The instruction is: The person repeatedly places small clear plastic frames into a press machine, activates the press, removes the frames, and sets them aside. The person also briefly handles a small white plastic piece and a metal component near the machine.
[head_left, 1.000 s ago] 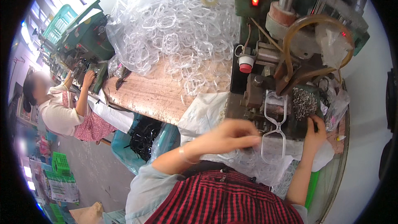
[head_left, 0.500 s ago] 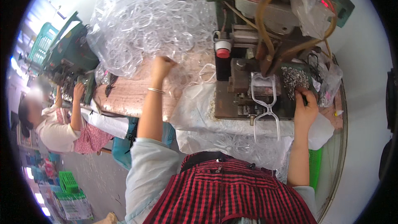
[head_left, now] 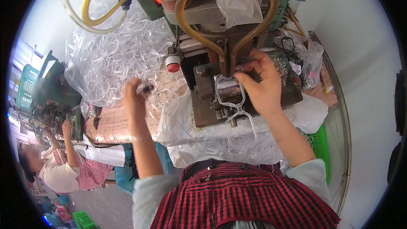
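Observation:
A clear plastic eyeglass frame (head_left: 240, 111) rests on the machine's metal block (head_left: 227, 85), its lower half hanging past the front edge. My right hand (head_left: 265, 82) is at the rim, thumb and fingers closed in a pinch close to the machine's prongs (head_left: 228, 65). Whatever sits between those fingertips is too small to name. Off to the left, my left hand (head_left: 135, 97) is held over the table edge of a heap of clear frames (head_left: 123, 55). Its fingers are curled, and a blurred dark thing shows at their tips.
Small metal parts (head_left: 280, 70) lie heaped right of the block. A red button (head_left: 172, 67) and a looped yellowish hose (head_left: 182, 8) belong to the machine. A green basket (head_left: 319, 150) stands below right. At far left a co-worker (head_left: 59, 165) works at another machine (head_left: 51, 89).
My right hand has moved left from the heap of metal parts to the prongs above the eyeglass frame. My left hand has come nearer to me. The whole view has shifted.

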`<state>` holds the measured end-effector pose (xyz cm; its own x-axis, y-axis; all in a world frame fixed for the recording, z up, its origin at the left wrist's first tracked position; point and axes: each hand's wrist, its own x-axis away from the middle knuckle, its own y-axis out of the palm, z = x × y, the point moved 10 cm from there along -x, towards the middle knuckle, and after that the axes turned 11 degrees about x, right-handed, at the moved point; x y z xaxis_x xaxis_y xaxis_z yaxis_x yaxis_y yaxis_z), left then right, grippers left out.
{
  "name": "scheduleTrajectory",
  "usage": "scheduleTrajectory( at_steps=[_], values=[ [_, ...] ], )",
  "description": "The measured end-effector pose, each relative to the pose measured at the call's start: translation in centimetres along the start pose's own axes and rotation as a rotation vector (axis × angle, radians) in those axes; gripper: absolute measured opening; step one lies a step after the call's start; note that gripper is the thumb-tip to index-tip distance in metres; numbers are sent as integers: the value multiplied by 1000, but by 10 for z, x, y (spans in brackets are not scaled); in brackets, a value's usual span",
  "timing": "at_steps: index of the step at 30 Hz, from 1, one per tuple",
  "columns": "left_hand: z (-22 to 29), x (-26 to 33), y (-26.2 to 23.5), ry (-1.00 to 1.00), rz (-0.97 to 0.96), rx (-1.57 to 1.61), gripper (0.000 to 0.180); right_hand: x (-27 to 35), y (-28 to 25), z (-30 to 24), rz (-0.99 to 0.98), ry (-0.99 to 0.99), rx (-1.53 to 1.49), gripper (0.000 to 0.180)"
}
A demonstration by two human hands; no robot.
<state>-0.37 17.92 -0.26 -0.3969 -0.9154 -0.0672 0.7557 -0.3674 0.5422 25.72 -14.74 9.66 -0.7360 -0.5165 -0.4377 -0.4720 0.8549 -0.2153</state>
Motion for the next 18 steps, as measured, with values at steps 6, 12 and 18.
scheduleTrajectory(
  at_steps=[6, 12, 18],
  values=[
    [33, 96, 107, 268, -225, 229, 15, 4, 10, 13, -45, 140, -219, 53],
    [107, 131, 228, 817, -471, -360, 16, 3, 27, 3, -113, 237, -445, 51],
    [89, 153, 225, 790, -611, -325, 25, 37, 1, -62, -108, -168, 82, 47]
  ],
)
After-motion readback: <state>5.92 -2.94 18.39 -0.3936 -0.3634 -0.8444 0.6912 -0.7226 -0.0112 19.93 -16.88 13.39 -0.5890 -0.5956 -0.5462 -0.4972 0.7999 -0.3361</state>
